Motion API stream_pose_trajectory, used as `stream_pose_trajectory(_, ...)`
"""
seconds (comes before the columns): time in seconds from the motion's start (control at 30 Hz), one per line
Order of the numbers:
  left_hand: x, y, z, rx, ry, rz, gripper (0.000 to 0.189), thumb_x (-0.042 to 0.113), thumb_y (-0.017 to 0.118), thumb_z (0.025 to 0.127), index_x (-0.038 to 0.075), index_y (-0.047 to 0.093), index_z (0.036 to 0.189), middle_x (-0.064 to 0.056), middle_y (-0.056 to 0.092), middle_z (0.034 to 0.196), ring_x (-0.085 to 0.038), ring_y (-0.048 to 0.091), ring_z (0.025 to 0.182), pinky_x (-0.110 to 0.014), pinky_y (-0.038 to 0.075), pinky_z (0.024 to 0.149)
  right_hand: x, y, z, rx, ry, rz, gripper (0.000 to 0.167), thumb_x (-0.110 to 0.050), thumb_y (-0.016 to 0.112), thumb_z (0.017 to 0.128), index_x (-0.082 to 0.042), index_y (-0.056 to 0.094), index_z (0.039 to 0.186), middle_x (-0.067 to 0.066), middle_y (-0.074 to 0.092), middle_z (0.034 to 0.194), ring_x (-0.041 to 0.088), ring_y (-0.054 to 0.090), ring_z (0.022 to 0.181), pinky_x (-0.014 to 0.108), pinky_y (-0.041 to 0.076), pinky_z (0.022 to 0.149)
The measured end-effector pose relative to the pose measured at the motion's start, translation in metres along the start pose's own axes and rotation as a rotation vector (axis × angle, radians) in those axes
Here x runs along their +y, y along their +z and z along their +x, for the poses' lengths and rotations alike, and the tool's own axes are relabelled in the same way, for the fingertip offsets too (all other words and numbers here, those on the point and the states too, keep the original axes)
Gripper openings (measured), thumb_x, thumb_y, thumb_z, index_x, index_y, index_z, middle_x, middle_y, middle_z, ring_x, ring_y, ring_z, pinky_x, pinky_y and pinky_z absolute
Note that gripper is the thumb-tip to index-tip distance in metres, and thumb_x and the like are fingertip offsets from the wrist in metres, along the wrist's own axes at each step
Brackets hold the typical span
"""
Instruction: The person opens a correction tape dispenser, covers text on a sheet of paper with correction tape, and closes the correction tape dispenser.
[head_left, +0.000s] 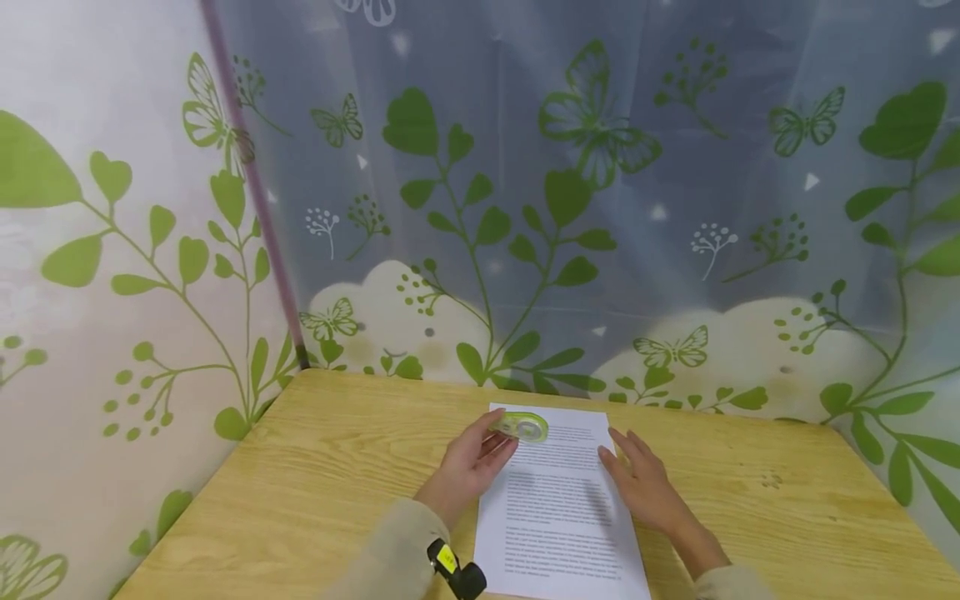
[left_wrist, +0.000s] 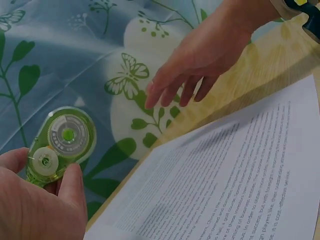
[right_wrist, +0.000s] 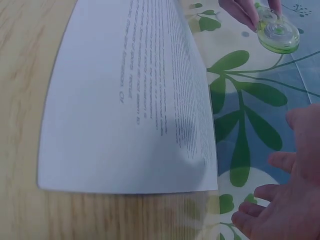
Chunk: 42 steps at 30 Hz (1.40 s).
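Note:
A green see-through correction tape (head_left: 527, 427) is pinched between the thumb and fingers of my left hand (head_left: 468, 465), above the top of a printed sheet of paper (head_left: 562, 546). Its round reel and a smaller wheel show through the casing of the correction tape (left_wrist: 67, 134) in the left wrist view. My right hand (head_left: 647, 487) holds nothing. With fingers spread and slightly bent, it hovers by the sheet's right edge; whether it touches the paper I cannot tell. The right wrist view shows the fingers of the right hand (right_wrist: 280, 200) apart from the correction tape.
The sheet lies on a wood-grain table (head_left: 337, 475). A curtain (head_left: 480, 208) printed with green leaves and butterflies hangs behind the table's far edge and along the left. A black device with a yellow label (head_left: 450, 567) is strapped on the left wrist.

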<state>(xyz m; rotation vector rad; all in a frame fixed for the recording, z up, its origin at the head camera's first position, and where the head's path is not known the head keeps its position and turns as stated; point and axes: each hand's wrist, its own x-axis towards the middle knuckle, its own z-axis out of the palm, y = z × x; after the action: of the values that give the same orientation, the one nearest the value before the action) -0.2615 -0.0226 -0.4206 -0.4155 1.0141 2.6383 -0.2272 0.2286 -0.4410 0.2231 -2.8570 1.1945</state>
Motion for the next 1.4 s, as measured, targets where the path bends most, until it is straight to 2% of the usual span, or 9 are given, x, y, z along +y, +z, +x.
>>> stream_pose_trajectory(0.27,-0.006,0.005,0.000,0.029,0.024,0.033,0.035,0.014,0.074,0.085,-0.004,0.057,0.109,-0.015,0.055,0.096,-0.022,0.060,0.087,-0.032,0.050,0.088,-0.005,0.004,0.001,0.038,0.016,0.083,0.070,-0.050,0.030,0.102,0.002,0.025,0.148,0.030,0.018,0.151,0.049,0.015,0.137,0.063,0.013,0.107)
stream_pose_trajectory(0.43,-0.013,0.006,0.000,0.027,0.025,0.044,0.038,0.013,0.075,0.083,-0.005,0.057,0.112,-0.014,0.057,0.094,-0.022,0.061,0.085,-0.032,0.050,0.088,-0.011,0.010,0.000,0.064,0.084,0.178,0.070,-0.054,0.028,0.101,-0.001,0.027,0.148,0.026,0.026,0.150,0.045,0.029,0.134,0.058,0.025,0.106)
stream_pose_trajectory(0.57,-0.022,0.008,0.000,0.039,0.029,0.054,0.035,0.012,0.076,0.083,-0.005,0.059,0.109,-0.012,0.060,0.086,-0.020,0.063,0.079,-0.032,0.051,0.086,-0.016,0.017,0.000,0.116,0.128,0.246,0.068,-0.054,0.026,0.101,-0.004,0.032,0.147,0.025,0.036,0.146,0.041,0.045,0.124,0.053,0.037,0.100)
stream_pose_trajectory(0.67,-0.028,0.010,-0.001,0.042,0.029,0.068,0.035,0.013,0.076,0.083,-0.005,0.060,0.108,-0.011,0.060,0.083,-0.018,0.063,0.077,-0.032,0.052,0.085,-0.018,0.022,0.001,0.151,0.146,0.303,0.068,-0.055,0.027,0.101,-0.005,0.034,0.146,0.024,0.040,0.142,0.036,0.052,0.117,0.047,0.044,0.095)
stream_pose_trajectory(0.9,-0.039,0.015,-0.001,0.054,0.052,0.098,0.032,0.012,0.075,0.083,-0.008,0.062,0.104,-0.012,0.062,0.079,-0.018,0.065,0.073,-0.033,0.053,0.081,-0.027,0.029,0.002,0.199,0.127,0.400,0.056,-0.043,0.030,0.104,-0.002,0.041,0.141,0.024,0.046,0.136,0.035,0.056,0.108,0.043,0.049,0.087)
stream_pose_trajectory(1.17,-0.049,0.020,-0.003,0.057,0.062,0.115,0.031,0.013,0.076,0.082,-0.008,0.063,0.101,-0.010,0.063,0.075,-0.017,0.065,0.071,-0.032,0.054,0.079,-0.033,0.036,0.003,0.229,0.137,0.411,0.053,-0.040,0.033,0.104,0.001,0.046,0.136,0.022,0.052,0.127,0.028,0.059,0.095,0.038,0.051,0.079)
stream_pose_trajectory(1.4,-0.057,0.022,-0.004,0.045,0.052,0.130,0.028,0.014,0.075,0.083,-0.007,0.064,0.098,-0.008,0.065,0.075,-0.014,0.065,0.071,-0.029,0.054,0.078,-0.036,0.043,0.005,0.299,0.151,0.444,0.052,-0.041,0.036,0.104,0.002,0.052,0.129,0.015,0.059,0.104,0.021,0.057,0.082,0.033,0.051,0.069)
